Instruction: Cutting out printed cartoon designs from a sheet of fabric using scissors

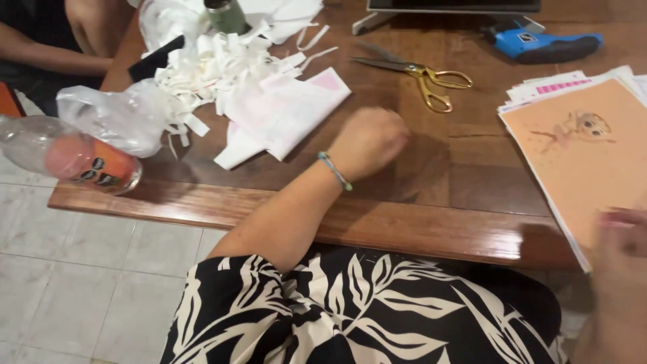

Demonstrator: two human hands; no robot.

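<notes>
We're looking at a wooden table (431, 195) with a glossy varnished top and a shiny edge. At about 12 o'clock from our left hand (367, 143) lie scissors (411, 73) with dull steel blades and polished gold-coloured metal handles. Over at 10 o'clock there's a heap of matt white paper strips (222, 64), and at 9 o'clock a thin, crinkly see-through plastic bag (111, 118). The bottle (64, 156) is clear smooth plastic. At 3 o'clock, the stack of sheets (579, 158) looks like matt paper. A woven cord bracelet (335, 171) sits on our wrist.
</notes>
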